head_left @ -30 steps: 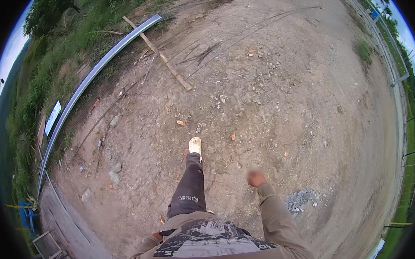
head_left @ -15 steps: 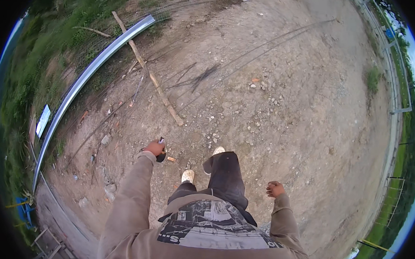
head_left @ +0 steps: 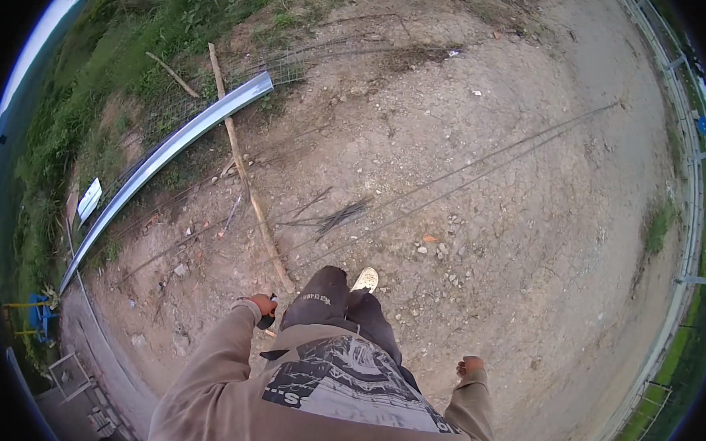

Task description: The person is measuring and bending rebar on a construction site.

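My left hand (head_left: pixel 265 304) hangs beside my left leg, fingers wrapped round a small dark object (head_left: pixel 266 321). Its kind is mostly hidden by the fist. On the other side, my right hand (head_left: pixel 470 365) swings away from my body with its fingers curled in, and nothing shows in it. Ahead of my left hand lies a long wooden pole (head_left: pixel 247 179). A bundle of thin dark rods (head_left: pixel 342 215) rests on the dirt beyond my feet. One light-coloured shoe (head_left: pixel 365 280) shows under my dark trousers.
A long shiny metal channel (head_left: pixel 177 141) lies across the pole at the left, beside grass and wire mesh (head_left: pixel 293 67). Two long thin rods (head_left: pixel 492 157) stretch over the stony ground (head_left: pixel 527 253). At the right runs a metal rail fence (head_left: pixel 695 174). Blue equipment (head_left: pixel 40 318) stands far left.
I have stepped forward, so the pole, rods and metal channel sit nearer. My left leg has swung ahead of the right. The left hand keeps its hold on the dark object.
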Action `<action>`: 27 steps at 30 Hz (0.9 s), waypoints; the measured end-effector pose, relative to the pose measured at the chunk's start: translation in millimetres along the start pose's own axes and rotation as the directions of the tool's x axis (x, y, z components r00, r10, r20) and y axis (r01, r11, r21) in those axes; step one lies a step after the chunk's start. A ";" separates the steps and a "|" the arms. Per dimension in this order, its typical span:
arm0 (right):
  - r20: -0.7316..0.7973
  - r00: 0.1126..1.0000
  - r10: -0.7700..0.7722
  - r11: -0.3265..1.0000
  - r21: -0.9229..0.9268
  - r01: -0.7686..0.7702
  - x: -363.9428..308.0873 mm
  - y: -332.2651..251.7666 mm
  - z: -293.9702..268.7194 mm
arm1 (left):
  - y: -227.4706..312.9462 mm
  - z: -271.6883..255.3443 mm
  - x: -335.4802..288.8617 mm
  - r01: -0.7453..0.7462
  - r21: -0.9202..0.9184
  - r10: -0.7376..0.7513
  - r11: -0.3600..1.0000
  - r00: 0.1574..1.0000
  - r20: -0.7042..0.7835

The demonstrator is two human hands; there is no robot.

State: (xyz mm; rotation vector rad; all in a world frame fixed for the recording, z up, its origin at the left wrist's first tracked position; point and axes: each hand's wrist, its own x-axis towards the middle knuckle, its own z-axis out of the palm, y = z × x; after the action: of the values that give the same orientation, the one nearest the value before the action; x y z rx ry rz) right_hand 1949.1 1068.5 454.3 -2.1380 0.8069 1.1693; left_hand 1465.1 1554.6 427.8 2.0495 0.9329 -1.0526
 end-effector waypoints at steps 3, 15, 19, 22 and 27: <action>0.042 0.948 -0.315 0.939 -0.131 0.318 -19.9 -152.4 53.2 | -6.7 23.3 19.0 -0.042 -0.022 0.044 0.999 0.993 0.109; 0.696 0.479 -0.534 0.131 -0.492 0.861 -98.7 -555.1 362.5 | -10.4 -41.0 208.2 0.269 -0.572 -0.354 0.775 0.935 -0.039; 0.844 0.414 -0.342 -0.186 -0.493 0.850 -130.8 -632.8 507.1 | -23.0 -229.6 232.3 0.152 -0.975 -0.670 0.161 0.742 0.005; 0.989 0.144 -0.017 -0.566 -0.128 0.815 -200.3 -643.5 614.1 | -25.2 -309.5 237.3 -0.191 -0.982 -0.663 -0.013 0.737 -0.134; 0.953 0.135 0.271 -0.217 -0.076 0.973 -300.6 -652.5 731.8 | -0.7 -457.1 268.6 -0.790 -0.578 -0.699 -0.206 0.532 -0.478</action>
State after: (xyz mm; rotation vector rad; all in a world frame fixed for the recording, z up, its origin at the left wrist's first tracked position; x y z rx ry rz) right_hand 1907.9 2092.0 504.0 -1.3708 -2.1340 2.0505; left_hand 1760.4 1994.7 413.3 0.6553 1.3206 1.1763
